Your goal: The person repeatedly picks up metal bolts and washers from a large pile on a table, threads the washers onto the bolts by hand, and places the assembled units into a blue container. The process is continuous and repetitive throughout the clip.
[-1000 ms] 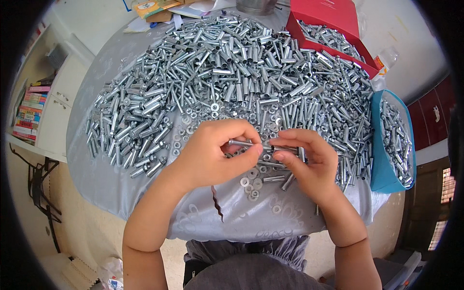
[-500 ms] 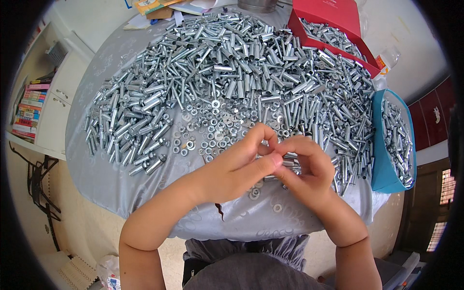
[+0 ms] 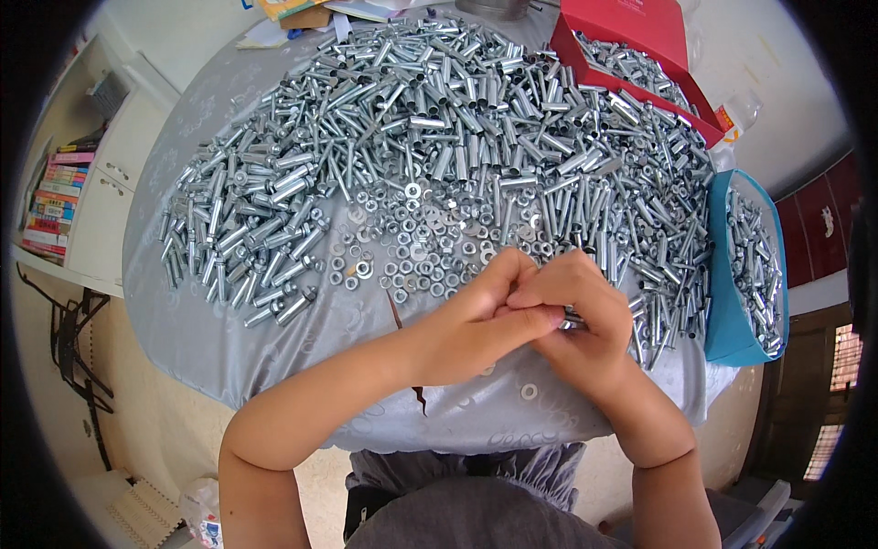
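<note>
My left hand (image 3: 480, 325) and my right hand (image 3: 583, 306) are pressed together over the near part of the table, fingers closed against each other. Whatever they hold is hidden by the fingers. A bit of shiny metal shows beside the right fingers; whether it is gripped or lies behind them, I cannot tell. Just beyond the hands lie loose nuts and washers (image 3: 413, 245). Metal sleeves and bolts (image 3: 448, 110) are heaped behind these. To the left is a group of expansion bolts (image 3: 261, 242), and a single washer (image 3: 529, 392) lies near my right wrist.
A red box (image 3: 700, 117) of metal parts stands at the back right, and a blue bin (image 3: 720, 302) of bolts at the right edge. The grey tablecloth (image 3: 192, 339) has a dark, narrow tear-like mark (image 3: 419, 399) near my left forearm. Papers (image 3: 366, 11) lie at the far edge.
My hands have closed more tightly together and shifted slightly right and nearer. My left thumb has slid rightward across the right fingers.
</note>
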Demonstrator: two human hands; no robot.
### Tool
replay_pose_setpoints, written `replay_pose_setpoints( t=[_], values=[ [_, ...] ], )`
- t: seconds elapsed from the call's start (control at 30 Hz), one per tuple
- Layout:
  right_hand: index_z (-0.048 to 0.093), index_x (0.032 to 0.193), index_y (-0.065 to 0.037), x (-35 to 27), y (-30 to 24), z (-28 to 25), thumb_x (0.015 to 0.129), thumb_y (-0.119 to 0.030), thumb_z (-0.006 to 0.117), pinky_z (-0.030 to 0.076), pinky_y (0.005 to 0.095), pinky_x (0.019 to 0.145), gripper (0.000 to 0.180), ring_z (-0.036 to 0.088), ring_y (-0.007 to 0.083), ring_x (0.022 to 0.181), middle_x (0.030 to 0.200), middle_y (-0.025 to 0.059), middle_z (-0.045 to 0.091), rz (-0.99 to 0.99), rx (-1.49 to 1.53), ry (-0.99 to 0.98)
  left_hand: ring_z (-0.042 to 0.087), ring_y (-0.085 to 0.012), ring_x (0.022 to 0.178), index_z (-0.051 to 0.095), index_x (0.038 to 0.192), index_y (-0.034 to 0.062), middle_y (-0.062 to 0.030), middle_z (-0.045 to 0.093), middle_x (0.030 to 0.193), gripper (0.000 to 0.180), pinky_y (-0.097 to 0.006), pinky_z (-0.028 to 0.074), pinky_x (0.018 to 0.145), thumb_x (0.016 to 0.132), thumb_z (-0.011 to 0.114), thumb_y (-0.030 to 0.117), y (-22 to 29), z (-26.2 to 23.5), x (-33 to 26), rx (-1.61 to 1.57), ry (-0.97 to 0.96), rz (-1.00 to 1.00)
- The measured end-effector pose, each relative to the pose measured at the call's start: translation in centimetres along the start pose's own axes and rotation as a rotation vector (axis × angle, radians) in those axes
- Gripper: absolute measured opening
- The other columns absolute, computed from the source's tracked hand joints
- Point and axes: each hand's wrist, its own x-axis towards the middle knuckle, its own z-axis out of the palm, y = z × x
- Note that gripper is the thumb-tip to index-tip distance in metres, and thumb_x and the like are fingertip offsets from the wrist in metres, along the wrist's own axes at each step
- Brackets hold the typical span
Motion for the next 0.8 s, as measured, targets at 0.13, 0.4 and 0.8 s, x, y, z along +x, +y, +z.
replay_pose_setpoints(
  t=[0.13,0.4,0.8],
  values=[
    [0.061,0.082,-0.003,-0.1,0.3,0.2,0.061,0.004,0.069,0.042,0.0269,0.061,0.024,0.053,0.0176,0.066,0.077,0.0048,0.062,0.025,-0.019,-0.012,0.041,-0.0055,0.073,0.042,0.092,0.0046,0.0010,0.044,0.081,0.018,-0.022,0.035,0.065,0.087,0.051,0.020,-0.2,-0.1,-0.2,-0.111,0.001,-0.086],
    [0.062,0.086,-0.004,0.4,0.1,0.0,0.055,0.002,0.065,0.039,0.0321,0.068,0.032,0.052,0.0223,0.074,0.084,0.0073,0.059,-0.063,0.016,-0.069,0.043,-0.0069,0.074,0.050,0.096,0.0036,-0.0012,0.048,0.082,0.015,-0.022,0.036,0.066,0.086,0.049,0.014,0.3,-0.3,-0.3,-0.136,-0.094,-0.257],
    [0.060,0.097,-0.001,0.4,-0.5,-0.8,0.061,-0.020,0.065,0.040,0.0344,0.073,0.041,0.051,0.0262,0.083,0.096,0.0122,0.054,-0.176,0.078,-0.176,0.055,-0.0150,0.087,0.058,0.099,0.0025,-0.0079,0.060,0.091,0.020,-0.027,0.043,0.078,0.086,0.052,0.017,0.6,0.0,-0.6,0.274,-0.102,0.038]
  ],
)
